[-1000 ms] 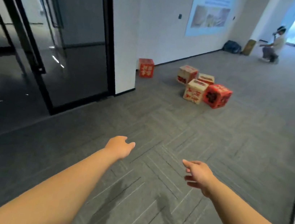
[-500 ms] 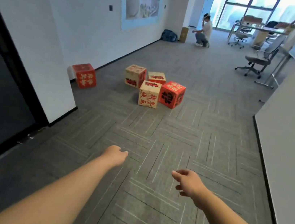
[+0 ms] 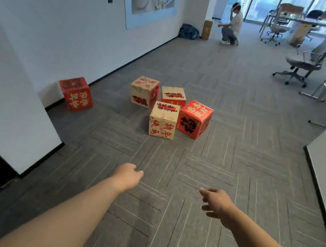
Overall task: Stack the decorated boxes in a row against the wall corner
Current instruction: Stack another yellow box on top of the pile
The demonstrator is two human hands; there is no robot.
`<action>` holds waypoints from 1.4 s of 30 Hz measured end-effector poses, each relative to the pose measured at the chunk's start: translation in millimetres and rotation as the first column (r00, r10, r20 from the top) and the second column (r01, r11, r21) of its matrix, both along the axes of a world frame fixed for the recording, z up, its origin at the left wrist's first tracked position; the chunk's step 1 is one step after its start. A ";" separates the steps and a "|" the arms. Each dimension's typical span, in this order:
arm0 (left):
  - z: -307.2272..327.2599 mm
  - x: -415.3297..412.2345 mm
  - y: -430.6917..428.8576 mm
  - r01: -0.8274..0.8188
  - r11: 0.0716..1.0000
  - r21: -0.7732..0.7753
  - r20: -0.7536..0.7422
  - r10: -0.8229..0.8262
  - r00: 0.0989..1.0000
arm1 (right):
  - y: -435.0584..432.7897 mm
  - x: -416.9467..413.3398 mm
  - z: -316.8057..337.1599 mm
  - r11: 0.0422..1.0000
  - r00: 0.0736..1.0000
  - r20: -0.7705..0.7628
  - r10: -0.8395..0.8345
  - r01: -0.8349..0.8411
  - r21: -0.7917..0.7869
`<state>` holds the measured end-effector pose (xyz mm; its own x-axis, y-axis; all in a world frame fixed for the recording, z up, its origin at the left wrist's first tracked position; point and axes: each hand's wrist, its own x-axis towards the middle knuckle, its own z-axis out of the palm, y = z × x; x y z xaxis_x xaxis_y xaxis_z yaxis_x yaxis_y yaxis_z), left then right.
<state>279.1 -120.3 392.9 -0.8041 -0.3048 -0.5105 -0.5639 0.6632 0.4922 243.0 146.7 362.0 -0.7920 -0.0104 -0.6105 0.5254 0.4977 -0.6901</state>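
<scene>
— What is seen furthest to the left of the hands?

— A white wall corner (image 3: pixel 21 124) is seen ahead of the left hand (image 3: pixel 127 176) and to its left. Behind this corner, a lone red box (image 3: pixel 76 94) is set on the carpet (image 3: pixel 237 154), close against the wall. It is kept well apart from both hands.

— How is the left hand held?

— It is stretched forward above the carpet. The fingers are loosely curled and nothing is held in them.

— And what is found ahead, between the two hands?

— Four decorated boxes are grouped there on the carpet, out of reach. A rear tan box (image 3: pixel 144 92) is placed at the left of the group, and a middle tan box (image 3: pixel 173 95) is placed just beside it. A front tan box (image 3: pixel 163 121) is set nearest to the hands. A second red box (image 3: pixel 195 119) is turned at an angle just beside it, on the side of the right hand. Whether these two are touching cannot be told.

— How is the right hand (image 3: pixel 217 202) held?

— It is also stretched forward, with relaxed fingers. The index finger is pointed toward the left hand, and nothing is held.

— What is seen beyond it?

— Far ahead a crouching person (image 3: pixel 232 26) is seen, and to the right an office chair (image 3: pixel 300 63).
</scene>
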 end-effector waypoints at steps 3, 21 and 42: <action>-5.1 -94.3 -41.5 -0.009 0.999 -0.030 0.032 0.010 0.999 | -46.2 -95.8 0.7 1.000 1.000 -0.001 0.029 -0.029 0.012; -69.3 -668.1 -194.7 0.154 0.988 0.018 0.185 -0.155 0.971 | -196.1 -609.2 -70.7 0.995 0.983 0.179 -0.048 0.031 0.096; -589.0 -1097.7 -302.2 -0.425 0.904 -0.043 0.420 0.402 0.813 | -294.3 -1068.5 -526.1 0.960 0.897 0.374 -0.234 0.153 0.233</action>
